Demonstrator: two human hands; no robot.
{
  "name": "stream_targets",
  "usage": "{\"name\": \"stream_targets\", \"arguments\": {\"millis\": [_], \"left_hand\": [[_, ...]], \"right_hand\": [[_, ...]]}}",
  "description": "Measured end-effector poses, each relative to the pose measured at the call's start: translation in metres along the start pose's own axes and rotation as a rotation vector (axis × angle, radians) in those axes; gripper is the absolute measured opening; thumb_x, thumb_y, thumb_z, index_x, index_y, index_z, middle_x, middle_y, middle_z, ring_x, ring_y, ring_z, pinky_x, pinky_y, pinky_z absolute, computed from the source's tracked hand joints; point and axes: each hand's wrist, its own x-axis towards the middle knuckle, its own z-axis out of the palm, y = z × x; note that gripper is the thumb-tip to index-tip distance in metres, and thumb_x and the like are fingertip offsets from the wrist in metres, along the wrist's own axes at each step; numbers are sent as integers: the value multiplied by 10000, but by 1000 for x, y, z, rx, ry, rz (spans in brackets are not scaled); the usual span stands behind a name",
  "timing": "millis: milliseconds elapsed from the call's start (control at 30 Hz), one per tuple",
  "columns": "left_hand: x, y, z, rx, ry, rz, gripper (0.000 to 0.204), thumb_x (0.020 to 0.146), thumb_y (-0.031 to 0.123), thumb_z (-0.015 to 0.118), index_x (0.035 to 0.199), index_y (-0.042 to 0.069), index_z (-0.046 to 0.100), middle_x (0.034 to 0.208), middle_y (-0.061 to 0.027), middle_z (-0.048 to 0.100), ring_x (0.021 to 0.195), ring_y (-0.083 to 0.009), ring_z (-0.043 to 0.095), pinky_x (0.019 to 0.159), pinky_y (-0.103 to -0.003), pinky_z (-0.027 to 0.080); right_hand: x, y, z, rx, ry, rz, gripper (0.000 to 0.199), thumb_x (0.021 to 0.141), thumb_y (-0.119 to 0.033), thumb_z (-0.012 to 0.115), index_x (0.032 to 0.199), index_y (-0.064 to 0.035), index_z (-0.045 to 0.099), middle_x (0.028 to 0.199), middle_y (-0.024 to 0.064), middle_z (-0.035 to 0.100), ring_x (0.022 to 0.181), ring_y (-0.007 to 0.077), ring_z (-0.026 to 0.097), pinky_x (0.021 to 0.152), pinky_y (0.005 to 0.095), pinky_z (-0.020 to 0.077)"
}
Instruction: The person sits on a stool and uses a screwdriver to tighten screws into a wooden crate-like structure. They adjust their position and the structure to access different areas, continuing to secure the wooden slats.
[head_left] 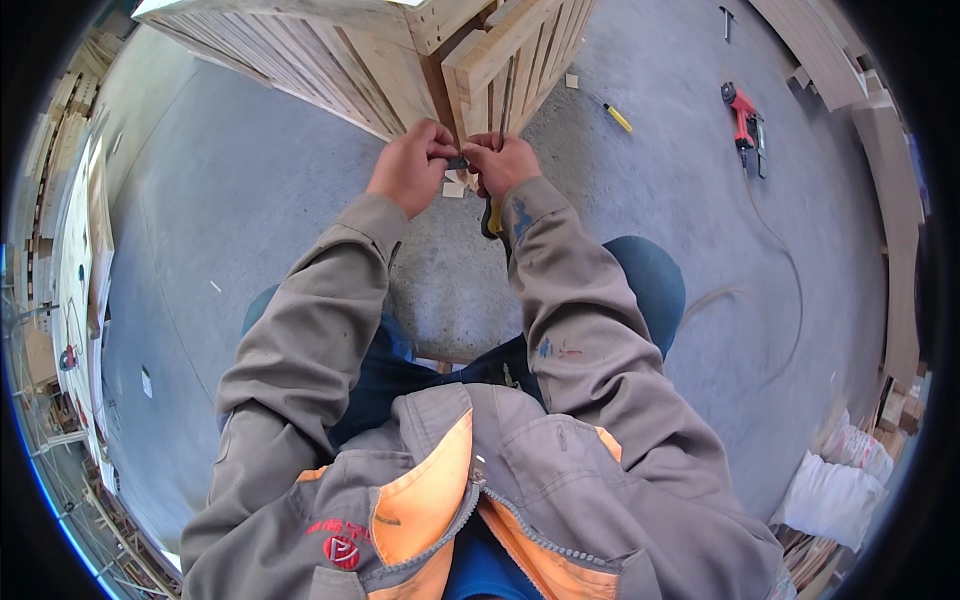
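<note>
Both hands meet at the lower corner of a slatted wooden crate (380, 75), beside a slatted wooden panel (485, 62) that stands at an angle to it. My left hand (408, 168) is closed, its fingertips pinching a small dark flat piece (456, 163) whose kind I cannot make out. Around a screwdriver (492, 218) with a black and yellow handle, my right hand (508, 163) is closed; the handle hangs below the palm and the shaft rises past the fingers. My right fingertips also come up to the small dark piece.
Pale wood scraps (453, 189) lie beneath my hands. To the right on the concrete are a yellow-handled screwdriver (618, 118), a red nail gun (741, 112) with its hose (790, 250), and a hammer (727, 22). Boards (893, 200) and white sacks (828, 495) line the right side.
</note>
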Motion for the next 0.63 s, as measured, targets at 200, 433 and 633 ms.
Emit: {"name": "stream_targets", "arguments": {"millis": [200, 433, 633], "left_hand": [[7, -4, 7, 81, -4, 39, 274, 822, -79, 536, 1086, -13, 559, 974, -145, 692, 954, -226, 691, 822, -318, 534], [13, -16, 9, 58, 47, 99, 240, 820, 7, 561, 1053, 41, 611, 951, -154, 710, 927, -299, 696, 785, -363, 537], [17, -14, -5, 389, 22, 31, 290, 836, 33, 636, 1126, 18, 622, 1044, -145, 709, 1014, -268, 679, 905, -377, 525]], "right_hand": [[-9, -11, -2, 2, -35, 88, 280, 895, -260, 669, 901, 20, 655, 681, 58, 612, 467, 138, 530, 424, 312, 448], [-4, -4, -3, 55, -91, 134, 313, 904, -268, 678, 942, 40, 636, 699, 77, 603, 469, 154, 528, 432, 318, 451], [1, 2, -2, 102, -76, 121, 323, 909, -254, 675, 1016, 44, 612, 729, 91, 604, 501, 162, 544, 456, 313, 462]]}}
